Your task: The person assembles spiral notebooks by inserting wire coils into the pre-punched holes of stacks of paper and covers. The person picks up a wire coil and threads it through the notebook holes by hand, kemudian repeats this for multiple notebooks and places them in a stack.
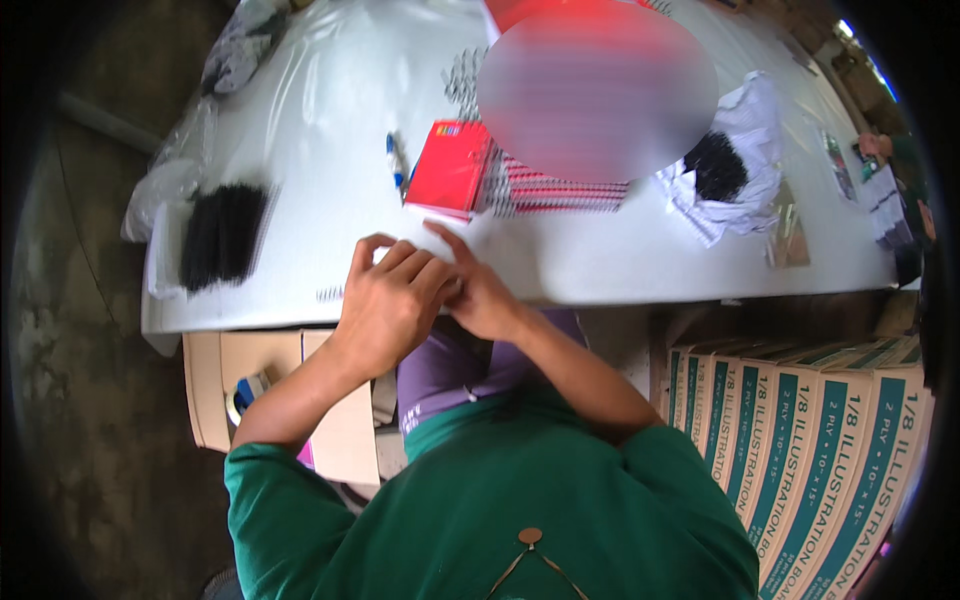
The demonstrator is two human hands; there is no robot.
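Note:
My left hand (pixel 393 305) and my right hand (pixel 487 300) meet above the near edge of the white table (pixel 300 235). The left fingers are curled over, with the back of the hand up. On the right hand one finger sticks out forward while the others bend in against the left hand. Whatever may lie between the fingertips is hidden. Just beyond the hands lies a red notebook (pixel 444 168), and beside it a stack of spiral-bound notebooks (pixel 560 190). A blue and white pen (pixel 394 162) rests left of the red notebook. A short piece of wire coil (pixel 329 294) lies near the table edge.
Black binding coils (pixel 222 235) stand bunched at the left, near clear plastic bags (pixel 170 190). More black coils (pixel 716 167) sit in crumpled white wrapping (pixel 752 150) at the right. Cartons (pixel 800 440) are lined up at lower right; an open cardboard box (pixel 340 430) is below left.

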